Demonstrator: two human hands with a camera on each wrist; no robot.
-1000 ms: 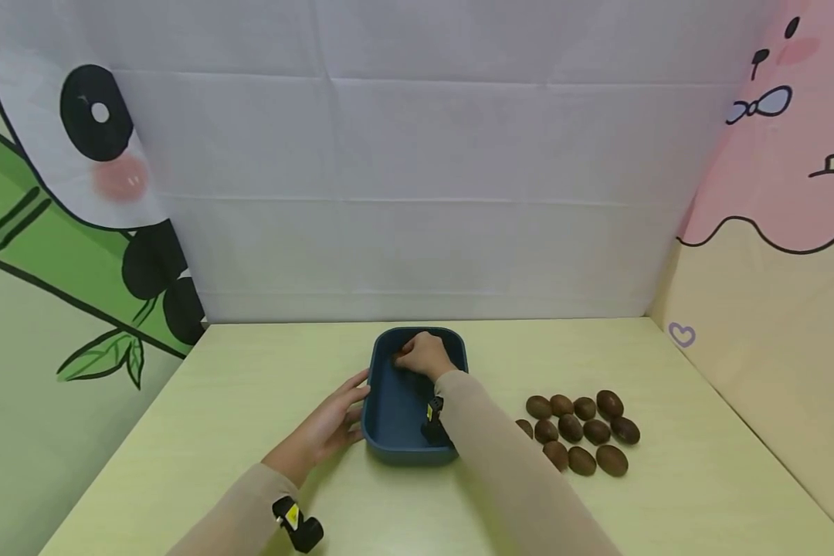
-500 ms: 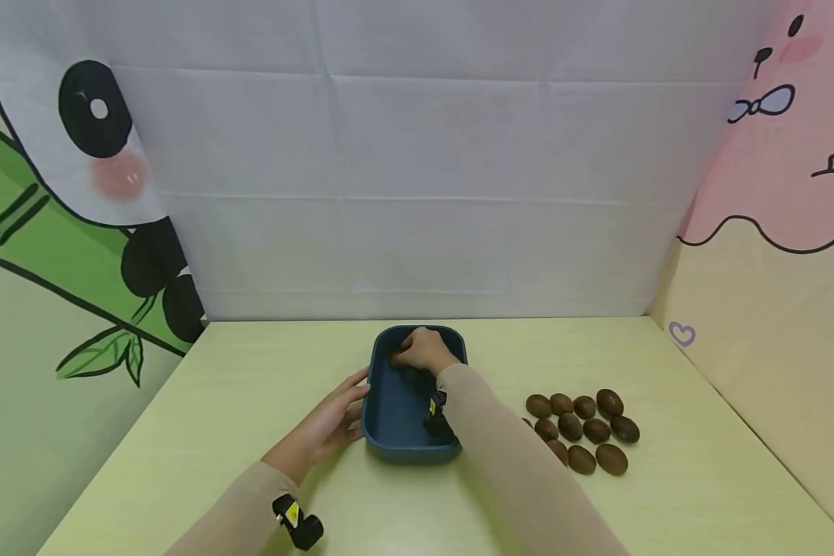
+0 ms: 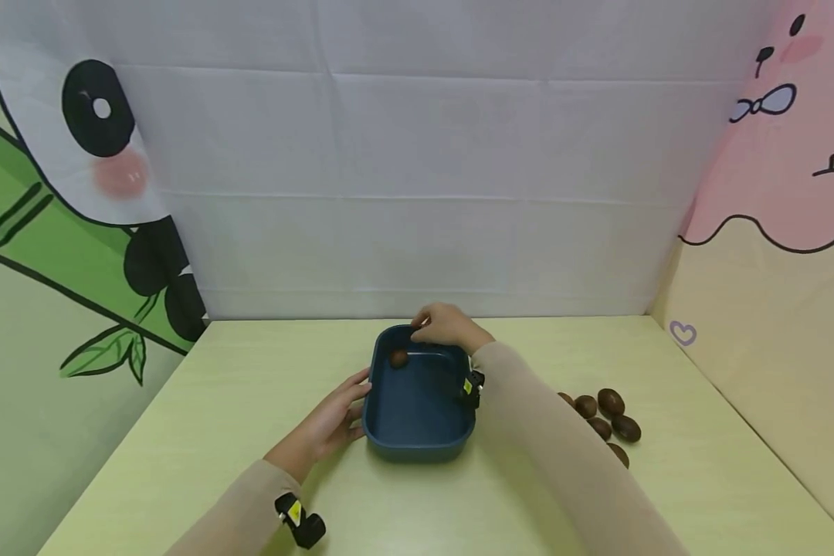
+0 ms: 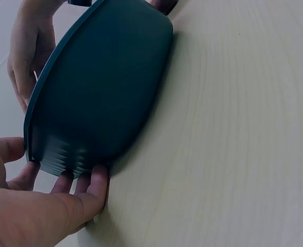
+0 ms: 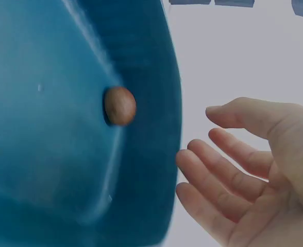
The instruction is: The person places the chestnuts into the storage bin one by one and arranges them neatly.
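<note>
Prob. small staged recording booth; bldg type unclear. Creased white sheet backdrop [image 3: 417, 154] behind pale-yellow wood-grain worktop [image 3: 239, 394]; black-and-white cartoon panda print [image 3: 97, 108] on L side, pink cartoon animal print [image 3: 781, 181] on R; black box-shaped wrist cam [image 3: 309, 532].

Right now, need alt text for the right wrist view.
A single brown, rounded object sits inside a blue container, where its floor meets the side wall. At the right of the picture, the person's right hand is open and holds nothing, fingers loosely bent towards the rim; whether the fingertips touch it is unclear.
</note>
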